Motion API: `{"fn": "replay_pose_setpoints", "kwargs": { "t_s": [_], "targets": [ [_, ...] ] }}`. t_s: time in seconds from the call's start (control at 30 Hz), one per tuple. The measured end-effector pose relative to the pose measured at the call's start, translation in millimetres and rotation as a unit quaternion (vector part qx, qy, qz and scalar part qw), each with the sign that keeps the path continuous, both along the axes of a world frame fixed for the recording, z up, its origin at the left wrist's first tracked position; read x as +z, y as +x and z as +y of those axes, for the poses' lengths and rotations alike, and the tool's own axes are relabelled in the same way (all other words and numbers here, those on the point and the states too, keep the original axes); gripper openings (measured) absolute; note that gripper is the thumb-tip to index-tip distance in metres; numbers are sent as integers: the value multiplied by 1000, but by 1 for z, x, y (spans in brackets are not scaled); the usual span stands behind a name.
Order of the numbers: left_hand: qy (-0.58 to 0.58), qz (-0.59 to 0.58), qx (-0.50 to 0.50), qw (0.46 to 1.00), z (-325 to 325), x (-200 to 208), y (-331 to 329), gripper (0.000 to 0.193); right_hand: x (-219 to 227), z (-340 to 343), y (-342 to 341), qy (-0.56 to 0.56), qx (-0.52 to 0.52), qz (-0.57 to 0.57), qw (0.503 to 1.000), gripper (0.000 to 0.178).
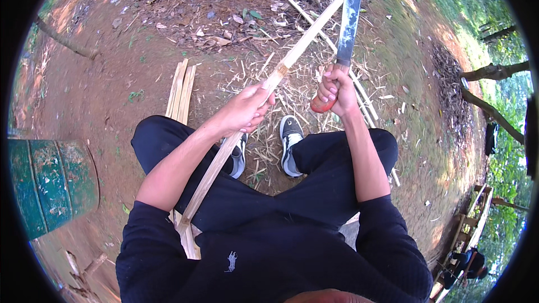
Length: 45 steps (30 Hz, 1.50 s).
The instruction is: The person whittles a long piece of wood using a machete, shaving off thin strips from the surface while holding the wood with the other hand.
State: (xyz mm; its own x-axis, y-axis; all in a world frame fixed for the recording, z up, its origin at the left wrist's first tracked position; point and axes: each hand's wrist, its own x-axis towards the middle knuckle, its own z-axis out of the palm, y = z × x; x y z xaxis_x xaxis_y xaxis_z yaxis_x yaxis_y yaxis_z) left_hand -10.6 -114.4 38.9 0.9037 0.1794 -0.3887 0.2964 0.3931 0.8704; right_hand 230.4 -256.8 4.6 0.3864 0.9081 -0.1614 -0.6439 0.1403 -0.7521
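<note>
While the strip (264,95) is gripped mid-length, the blade (349,19) is set against its far end at 1 o'clock.
Left hand (244,109) is closed round the strip; right hand (335,91) is closed round the red handle (321,104). Strip judged light, stiff, splintery; best held mid-length, clear of the blade.

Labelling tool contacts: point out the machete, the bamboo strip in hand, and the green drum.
machete (348,22), head view, middle of the flat blade.
bamboo strip (307,42), head view, bare stretch above the left hand (245,109).
green drum (48,185), head view, painted side wall at left edge.
</note>
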Motion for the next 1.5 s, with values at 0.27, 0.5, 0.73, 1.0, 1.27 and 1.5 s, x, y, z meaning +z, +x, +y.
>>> {"fn": "replay_pose_setpoints", "kwargs": {
  "t_s": [0.27,0.5,0.73,1.0,1.27,1.5],
  "targets": [
    [-8,-2,-14,1000,-7,4,1,36,-8,-2,-3,-64,11,16,998,10],
    [1,-7,-12,1000,-6,4,-2,38,-1,3,-13,-128,-13,-49,990,13],
    [-8,-4,-2,1000,-2,4,1,40,-7,2,-9,-182,-12,-227,957,14],
    [-6,-2,-19,1000,-5,11,0,41,6,5,-33,-188,-111,-719,660,15],
    [9,2,-20,1000,-6,3,-2,41,6,9,-33,-171,-90,-779,597,15],
    [23,1,-27,999,-11,9,2,41,4,5,-28,-142,-88,-753,636,14]
  ]
}}
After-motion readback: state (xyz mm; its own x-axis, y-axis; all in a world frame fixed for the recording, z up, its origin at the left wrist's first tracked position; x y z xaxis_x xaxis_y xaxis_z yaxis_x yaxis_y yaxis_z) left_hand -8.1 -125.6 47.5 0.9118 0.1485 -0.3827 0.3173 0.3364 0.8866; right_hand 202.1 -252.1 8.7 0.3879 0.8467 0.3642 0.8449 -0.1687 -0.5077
